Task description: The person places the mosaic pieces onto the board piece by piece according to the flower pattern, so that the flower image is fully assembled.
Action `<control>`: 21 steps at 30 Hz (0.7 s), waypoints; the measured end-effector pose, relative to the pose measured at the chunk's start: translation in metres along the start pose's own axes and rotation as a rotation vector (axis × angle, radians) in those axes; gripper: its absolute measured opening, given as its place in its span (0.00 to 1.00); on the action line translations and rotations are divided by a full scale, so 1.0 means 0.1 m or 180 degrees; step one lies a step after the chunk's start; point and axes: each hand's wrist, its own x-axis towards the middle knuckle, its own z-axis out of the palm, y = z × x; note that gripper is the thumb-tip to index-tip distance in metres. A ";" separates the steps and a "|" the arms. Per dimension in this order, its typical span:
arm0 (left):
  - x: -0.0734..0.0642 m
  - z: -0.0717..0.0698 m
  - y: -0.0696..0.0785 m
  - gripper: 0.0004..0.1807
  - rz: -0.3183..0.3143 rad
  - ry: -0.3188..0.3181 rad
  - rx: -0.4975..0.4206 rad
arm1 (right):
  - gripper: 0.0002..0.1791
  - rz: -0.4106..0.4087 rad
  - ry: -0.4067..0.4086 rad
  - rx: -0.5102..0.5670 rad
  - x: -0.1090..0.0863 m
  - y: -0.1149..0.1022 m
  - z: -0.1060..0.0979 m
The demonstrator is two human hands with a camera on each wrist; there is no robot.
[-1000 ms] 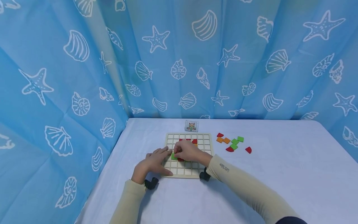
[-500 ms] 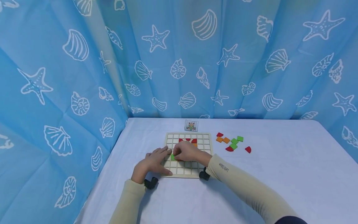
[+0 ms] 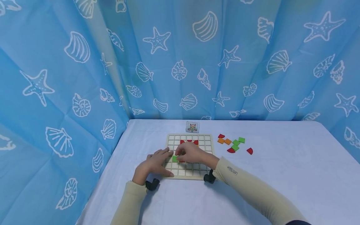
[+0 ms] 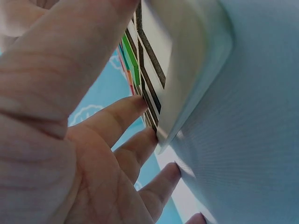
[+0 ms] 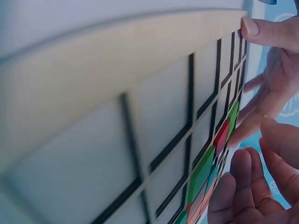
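A pale grid board [image 3: 182,177] lies on the table with coloured tiles in its cells. My left hand [image 3: 156,162] rests along its left edge, fingers spread and thumb on the near corner. My right hand [image 3: 191,153] hovers over the middle of the board, fingers loosely bent. In the right wrist view, its thumb and fingers [image 5: 268,154] stand apart with nothing between them. A green tile [image 3: 175,159] sits in a cell just below those fingertips, beside a red tile [image 3: 181,161]. Farther up the board are red tiles [image 3: 196,142]; the right hand hides other pieces.
A small pattern card [image 3: 192,127] in a clear gridded holder stands behind the board. Loose pieces lie to the right: orange squares [image 3: 221,141], green squares [image 3: 235,147] and red quarter-circles [image 3: 249,151]. A blue shell-print curtain [image 3: 180,68] hangs behind the white-covered table.
The right hand has let go of the green tile, which now lies in its cell, and its fingers have lifted slightly away. The left hand has kept its place.
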 end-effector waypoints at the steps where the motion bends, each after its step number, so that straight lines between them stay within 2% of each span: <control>1: 0.00 0.01 0.00 0.54 -0.0018 -0.0007 0.0006 | 0.05 -0.0014 0.0015 0.0030 -0.03 0.01 -0.02; 6: -0.01 0.00 0.02 0.55 -0.0058 -0.0016 -0.0027 | 0.06 0.0005 0.0093 0.0118 -0.12 0.12 -0.12; 12: -0.02 -0.01 0.02 0.55 -0.0096 -0.0013 -0.0103 | 0.07 0.0209 0.0208 0.0142 -0.17 0.25 -0.24; 21: -0.03 0.00 0.03 0.55 -0.0064 -0.0007 -0.0114 | 0.09 0.0294 0.0381 0.0169 -0.28 0.43 -0.38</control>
